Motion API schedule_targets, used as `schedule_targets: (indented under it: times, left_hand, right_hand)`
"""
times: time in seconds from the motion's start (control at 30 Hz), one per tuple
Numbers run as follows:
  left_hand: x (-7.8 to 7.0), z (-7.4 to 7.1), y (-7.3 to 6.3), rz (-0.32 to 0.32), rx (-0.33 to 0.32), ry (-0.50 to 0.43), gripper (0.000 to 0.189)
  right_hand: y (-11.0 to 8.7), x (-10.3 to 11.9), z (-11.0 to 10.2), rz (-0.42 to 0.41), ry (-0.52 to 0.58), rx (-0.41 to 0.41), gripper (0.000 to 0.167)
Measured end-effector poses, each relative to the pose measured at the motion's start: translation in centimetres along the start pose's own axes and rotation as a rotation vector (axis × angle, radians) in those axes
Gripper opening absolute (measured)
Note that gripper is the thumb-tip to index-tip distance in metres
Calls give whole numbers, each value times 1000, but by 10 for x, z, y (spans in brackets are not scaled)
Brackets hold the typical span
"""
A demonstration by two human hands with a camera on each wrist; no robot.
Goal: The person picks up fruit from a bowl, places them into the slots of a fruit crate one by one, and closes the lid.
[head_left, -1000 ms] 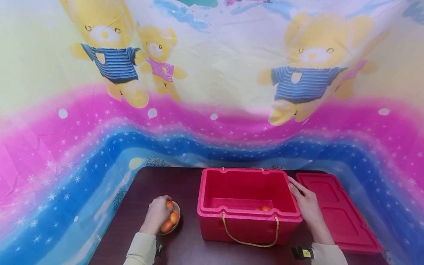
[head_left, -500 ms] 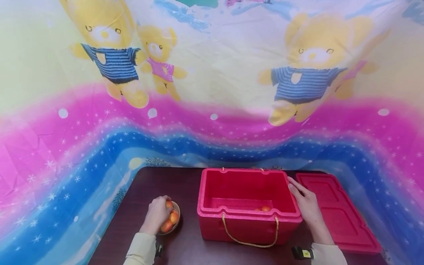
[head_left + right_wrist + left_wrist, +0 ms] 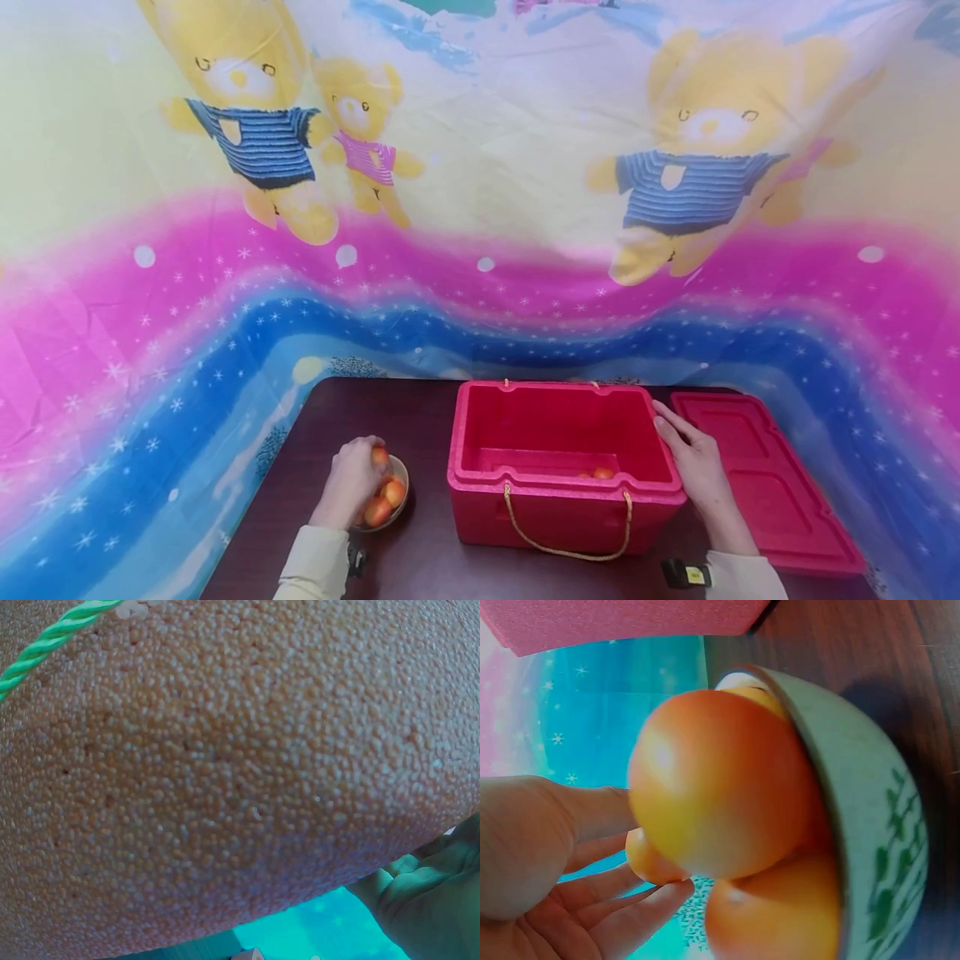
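In the head view my left hand [image 3: 351, 482] is at a bowl [image 3: 406, 492] on the left of the table, its thumb and fingers pinching a red-yellow apple [image 3: 380, 456] at the far rim. The left wrist view shows this held apple [image 3: 649, 859] partly hidden behind a nearer apple [image 3: 720, 784]. Several apples [image 3: 392, 492] lie in the bowl, which has green leaves painted outside. My right hand [image 3: 699, 473] rests with extended fingers against the right side of a red foam box [image 3: 562, 517]. Inside the box, small orange-red fruit [image 3: 602, 473] shows, mostly hidden by the near wall.
To the right of the box lies its red lid [image 3: 772, 483], flat on the dark table [image 3: 300, 533]. A rope handle [image 3: 562, 552] hangs down the box's front. Behind the table a cloth [image 3: 480, 317] printed with bears hangs all round.
My left hand has shifted slightly up and to the left, with the apple moving in its fingers. The right hand and the box stay where they were.
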State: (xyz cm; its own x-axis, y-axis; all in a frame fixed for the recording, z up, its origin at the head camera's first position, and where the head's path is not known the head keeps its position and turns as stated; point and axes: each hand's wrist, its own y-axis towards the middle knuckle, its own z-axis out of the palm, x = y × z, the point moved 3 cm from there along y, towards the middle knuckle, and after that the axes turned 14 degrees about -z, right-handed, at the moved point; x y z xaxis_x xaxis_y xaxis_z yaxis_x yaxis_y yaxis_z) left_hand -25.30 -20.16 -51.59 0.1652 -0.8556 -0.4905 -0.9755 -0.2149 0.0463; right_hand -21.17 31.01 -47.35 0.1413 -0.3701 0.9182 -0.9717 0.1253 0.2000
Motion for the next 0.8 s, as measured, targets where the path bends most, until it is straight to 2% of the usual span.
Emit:
schedule_targets:
  times: [0.33,0.57,0.8]
  left_hand:
    - [-14,-14,-1,37,-39,-31,29]
    - [-21,-19,1,34,-32,-43,31]
    - [-27,-25,3,67,-50,-38,33]
  right_hand:
    - [0,0,0,0,5,3,69]
    - [0,0,0,6,-6,5,69]
    - [0,0,0,5,-8,7,70]
